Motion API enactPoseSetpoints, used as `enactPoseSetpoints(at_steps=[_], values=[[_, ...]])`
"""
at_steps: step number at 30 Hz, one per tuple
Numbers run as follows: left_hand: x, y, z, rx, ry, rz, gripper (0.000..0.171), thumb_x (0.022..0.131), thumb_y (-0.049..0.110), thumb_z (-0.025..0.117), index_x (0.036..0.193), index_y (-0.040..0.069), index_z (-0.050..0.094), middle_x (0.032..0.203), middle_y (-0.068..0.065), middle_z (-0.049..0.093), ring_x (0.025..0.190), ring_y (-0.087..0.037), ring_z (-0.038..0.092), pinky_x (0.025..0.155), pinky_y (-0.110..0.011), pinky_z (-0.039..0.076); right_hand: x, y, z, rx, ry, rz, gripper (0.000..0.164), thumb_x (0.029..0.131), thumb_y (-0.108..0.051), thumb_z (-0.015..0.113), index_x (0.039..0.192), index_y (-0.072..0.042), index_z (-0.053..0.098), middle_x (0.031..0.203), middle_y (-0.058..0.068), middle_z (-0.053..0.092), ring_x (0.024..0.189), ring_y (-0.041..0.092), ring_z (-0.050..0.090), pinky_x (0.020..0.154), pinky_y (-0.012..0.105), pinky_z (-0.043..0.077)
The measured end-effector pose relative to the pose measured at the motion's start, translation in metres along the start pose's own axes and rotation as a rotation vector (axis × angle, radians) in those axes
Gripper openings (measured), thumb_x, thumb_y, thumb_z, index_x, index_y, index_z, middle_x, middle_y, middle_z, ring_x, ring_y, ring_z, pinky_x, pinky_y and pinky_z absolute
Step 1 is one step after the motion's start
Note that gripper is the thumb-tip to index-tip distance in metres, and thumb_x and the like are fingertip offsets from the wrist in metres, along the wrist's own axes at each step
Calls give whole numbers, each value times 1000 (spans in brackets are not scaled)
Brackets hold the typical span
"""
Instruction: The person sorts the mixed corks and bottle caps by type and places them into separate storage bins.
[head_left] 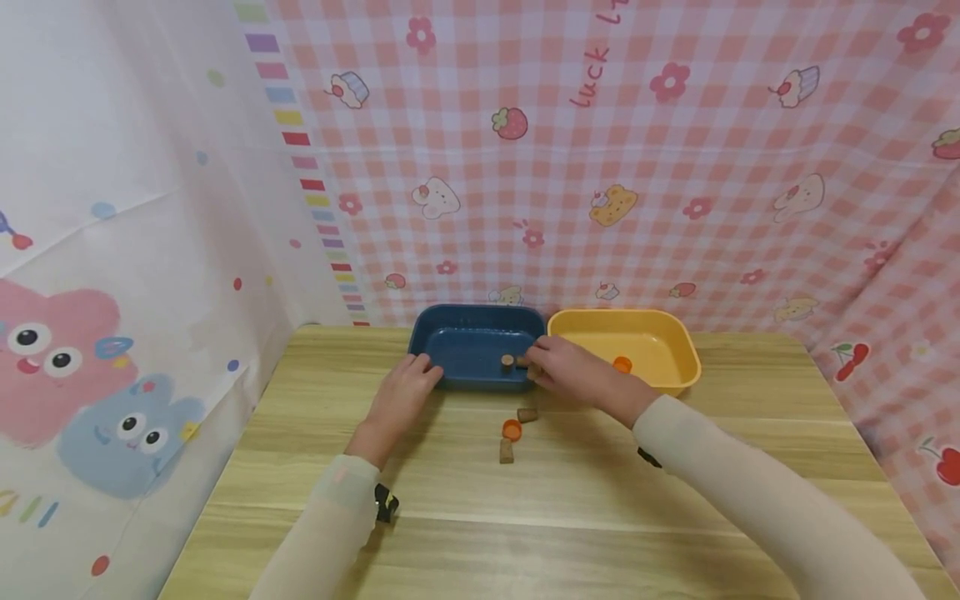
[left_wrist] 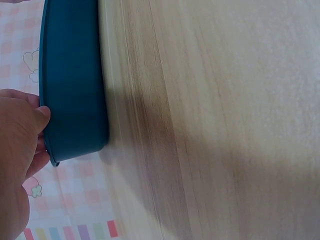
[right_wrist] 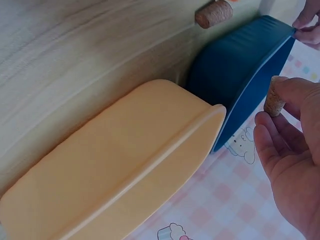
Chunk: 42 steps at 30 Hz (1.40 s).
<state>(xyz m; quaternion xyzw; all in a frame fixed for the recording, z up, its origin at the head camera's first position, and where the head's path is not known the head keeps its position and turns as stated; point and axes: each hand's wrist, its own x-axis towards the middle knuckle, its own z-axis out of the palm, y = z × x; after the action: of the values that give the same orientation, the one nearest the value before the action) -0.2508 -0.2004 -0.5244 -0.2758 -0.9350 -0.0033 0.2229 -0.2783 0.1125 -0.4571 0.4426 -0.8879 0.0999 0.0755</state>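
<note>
My right hand [head_left: 562, 367] pinches a cork [right_wrist: 274, 97] between thumb and fingers over the right end of the blue bin [head_left: 480, 385]. Another cork [head_left: 507, 362] is inside that bin, near its front right. At the bin's left front corner, my left hand [left_wrist: 20, 130] grips the rim, with the thumb on the outer side. In front of the bin, two corks [head_left: 527, 414] lie on the table, an orange bottle cap [head_left: 512, 429] between them. The right wrist view shows one of these as a lying cork [right_wrist: 215, 14].
A yellow bin [head_left: 678, 379] stands just right of the blue one, with an orange cap [head_left: 622, 364] in it. Behind both hangs a pink checked cloth [head_left: 465, 167]; a white printed cloth [head_left: 150, 208] hangs at the left. Everything stands on a wooden table [head_left: 585, 533].
</note>
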Motion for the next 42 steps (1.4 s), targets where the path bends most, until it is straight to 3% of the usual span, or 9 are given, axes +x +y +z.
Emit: enactPoseSetpoints(at_steps=[8, 21, 31, 42], values=[[0, 0, -2, -10, 12, 6, 16, 92, -5, 69, 104, 6, 73, 96, -11, 62, 86, -28, 54, 80, -39, 52, 12, 9, -2, 39, -94, 98, 19, 95, -12, 75, 112, -6, 70, 104, 8, 66, 93, 21, 66, 83, 32, 59], [0, 1, -1, -6, 11, 8, 17, 92, -5, 69, 104, 6, 74, 95, -11, 62, 86, -28, 55, 80, -39, 53, 24, 15, 2, 54, -162, 115, 30, 95, -11, 74, 122, -1, 66, 114, 14, 66, 101, 26, 67, 89, 37, 59], [0, 0, -1, -17, 20, 6, 18, 91, -8, 68, 102, 5, 73, 93, -10, 61, 84, -28, 55, 77, -39, 53, 23, 18, 5, 63, -205, 149, 30, 95, -13, 74, 123, -2, 68, 116, 13, 67, 103, 25, 67, 92, 37, 58], [0, -1, -1, -8, 7, 11, 18, 92, -7, 68, 103, 6, 73, 94, -10, 61, 84, -27, 55, 77, -38, 52, 27, 18, 7, 58, -217, 122, 29, 95, -12, 74, 122, -3, 70, 114, 12, 67, 102, 25, 67, 91, 38, 58]])
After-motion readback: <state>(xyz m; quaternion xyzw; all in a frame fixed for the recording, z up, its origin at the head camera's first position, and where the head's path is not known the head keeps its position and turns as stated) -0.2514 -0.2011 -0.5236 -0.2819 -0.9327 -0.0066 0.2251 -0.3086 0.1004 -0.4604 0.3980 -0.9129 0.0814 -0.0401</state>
